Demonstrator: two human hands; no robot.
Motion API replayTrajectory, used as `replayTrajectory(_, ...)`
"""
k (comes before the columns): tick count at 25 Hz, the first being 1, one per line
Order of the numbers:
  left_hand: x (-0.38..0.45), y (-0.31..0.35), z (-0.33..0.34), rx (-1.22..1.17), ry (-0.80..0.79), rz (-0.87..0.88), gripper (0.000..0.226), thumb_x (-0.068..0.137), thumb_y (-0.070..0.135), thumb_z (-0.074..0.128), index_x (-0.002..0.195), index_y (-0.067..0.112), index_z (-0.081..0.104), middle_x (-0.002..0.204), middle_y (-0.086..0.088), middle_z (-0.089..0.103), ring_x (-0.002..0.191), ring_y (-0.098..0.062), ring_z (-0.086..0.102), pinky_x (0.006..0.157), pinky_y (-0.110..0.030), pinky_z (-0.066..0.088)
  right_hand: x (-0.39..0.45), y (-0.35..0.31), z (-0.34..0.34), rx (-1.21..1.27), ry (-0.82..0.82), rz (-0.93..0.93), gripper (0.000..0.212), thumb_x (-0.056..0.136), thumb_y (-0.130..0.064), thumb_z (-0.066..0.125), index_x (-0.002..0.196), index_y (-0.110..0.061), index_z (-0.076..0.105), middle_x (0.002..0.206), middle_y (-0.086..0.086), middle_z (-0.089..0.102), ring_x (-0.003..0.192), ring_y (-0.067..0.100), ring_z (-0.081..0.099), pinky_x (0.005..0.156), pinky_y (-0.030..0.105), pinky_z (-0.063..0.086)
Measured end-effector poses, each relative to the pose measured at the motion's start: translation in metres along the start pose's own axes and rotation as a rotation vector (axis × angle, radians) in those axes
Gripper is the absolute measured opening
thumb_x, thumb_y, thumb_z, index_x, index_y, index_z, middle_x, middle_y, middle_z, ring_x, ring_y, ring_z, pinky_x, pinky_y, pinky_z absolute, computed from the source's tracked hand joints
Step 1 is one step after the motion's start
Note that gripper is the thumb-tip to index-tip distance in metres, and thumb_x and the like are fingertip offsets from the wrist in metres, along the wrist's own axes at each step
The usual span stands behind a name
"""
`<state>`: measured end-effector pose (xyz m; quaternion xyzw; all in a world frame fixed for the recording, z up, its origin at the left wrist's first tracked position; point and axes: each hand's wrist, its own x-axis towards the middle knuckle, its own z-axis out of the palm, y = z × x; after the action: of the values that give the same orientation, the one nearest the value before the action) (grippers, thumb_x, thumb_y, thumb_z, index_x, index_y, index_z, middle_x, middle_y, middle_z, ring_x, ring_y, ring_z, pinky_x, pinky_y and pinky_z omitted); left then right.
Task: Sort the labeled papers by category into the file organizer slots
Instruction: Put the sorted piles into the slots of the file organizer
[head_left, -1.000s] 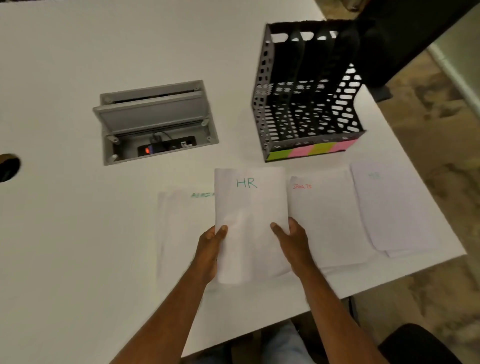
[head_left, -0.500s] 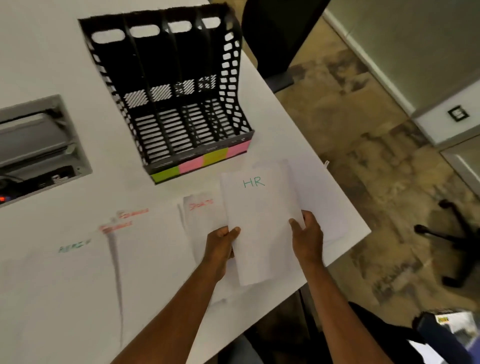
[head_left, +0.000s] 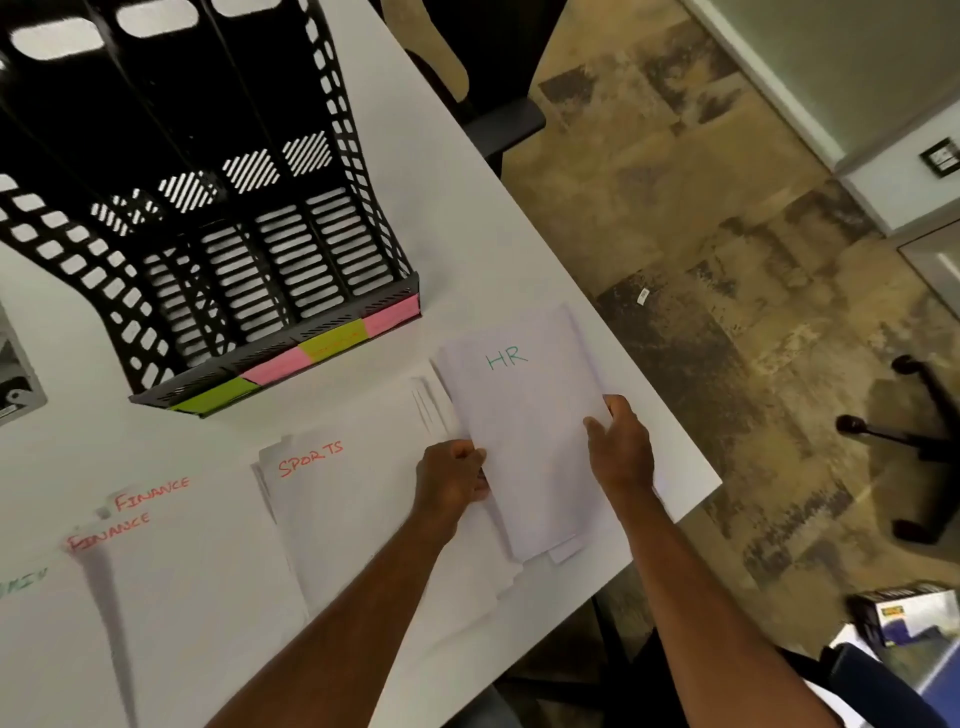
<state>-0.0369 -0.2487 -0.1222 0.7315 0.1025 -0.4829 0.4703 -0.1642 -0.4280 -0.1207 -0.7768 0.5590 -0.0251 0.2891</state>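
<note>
Now I see my left hand (head_left: 452, 475) and right hand (head_left: 621, 447) pinching the smooth white HR sheet (head_left: 530, 431) by its edges; the perforated black organizer (head_left: 218, 228) slots sit empty.

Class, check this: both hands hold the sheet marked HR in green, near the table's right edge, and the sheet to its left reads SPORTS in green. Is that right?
Not quite. The head view shows the SPORTS sheet lettered in red, not green. The rest stands: the left hand and right hand hold the HR sheet, lettered in green.
</note>
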Motion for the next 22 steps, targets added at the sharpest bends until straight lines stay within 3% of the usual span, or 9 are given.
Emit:
replayTrajectory(4,0.0,0.0,-0.001,0.341,0.18,0.211,0.011,0.095,0.02,0.064,0.093,0.012,0.071,0.084,-0.006,0.076,0.075,-0.026,0.074,0.075,-0.046,0.063,0.007,0.004,0.002,-0.047,0.122,0.04,0.055,0.084,-0.027,0.074,0.132,-0.016,0.05,0.138,0.012,0.048,0.127,0.032,0.043,0.099,0.046,0.046)
replayTrajectory(7,-0.002,0.009,0.004,0.375,0.198,0.244,0.012,0.095,0.022,0.066,0.098,0.011,0.07,0.086,-0.007,0.076,0.076,-0.025,0.074,0.076,-0.046,0.063,0.017,0.005,-0.001,-0.133,0.1,0.106,0.074,0.081,-0.053,0.07,0.137,-0.011,0.046,0.138,0.013,0.049,0.126,0.034,0.043,0.098,0.049,0.045)
replayTrajectory(10,0.0,0.015,0.01,0.329,0.171,0.224,0.016,0.095,0.018,0.065,0.102,0.005,0.073,0.088,-0.013,0.076,0.077,-0.029,0.075,0.078,-0.049,0.063,0.028,0.003,-0.008,-0.101,-0.011,0.139,0.076,0.078,-0.064,0.069,0.13,-0.012,0.05,0.128,0.013,0.057,0.118,0.033,0.052,0.092,0.046,0.05)
replayTrajectory(14,0.001,0.017,0.013,0.369,0.143,0.225,0.016,0.095,0.017,0.065,0.098,0.004,0.074,0.089,-0.016,0.076,0.081,-0.032,0.074,0.079,-0.05,0.063,0.035,-0.003,-0.012,-0.14,-0.15,0.197,0.078,0.075,-0.065,0.071,0.129,-0.01,0.055,0.128,0.014,0.052,0.124,0.034,0.046,0.09,0.047,0.049)
replayTrajectory(16,0.001,0.018,0.014,0.396,0.147,0.229,0.016,0.095,0.019,0.067,0.092,0.005,0.074,0.085,-0.014,0.075,0.079,-0.03,0.074,0.078,-0.048,0.063,0.034,-0.004,-0.013,-0.151,-0.147,0.184,0.077,0.073,-0.065,0.072,0.125,-0.011,0.057,0.125,0.012,0.052,0.116,0.032,0.051,0.087,0.045,0.051)
replayTrajectory(19,0.001,0.017,0.014,0.411,0.142,0.221,0.017,0.094,0.02,0.068,0.096,0.005,0.074,0.089,-0.013,0.076,0.081,-0.03,0.074,0.08,-0.047,0.063,0.034,-0.004,-0.022,0.045,-0.189,0.246,0.062,0.07,-0.06,0.076,0.113,-0.019,0.057,0.105,-0.003,0.061,0.092,0.023,0.061,0.083,0.038,0.054)
replayTrajectory(22,0.002,0.017,0.013,0.421,0.135,0.199,0.018,0.092,0.023,0.069,0.1,0.008,0.074,0.091,-0.012,0.077,0.082,-0.031,0.075,0.082,-0.047,0.062,0.028,-0.009,-0.034,0.226,-0.293,0.242,0.046,0.078,-0.047,0.077,0.113,-0.018,0.069,0.106,-0.001,0.073,0.098,0.024,0.069,0.092,0.046,0.056)
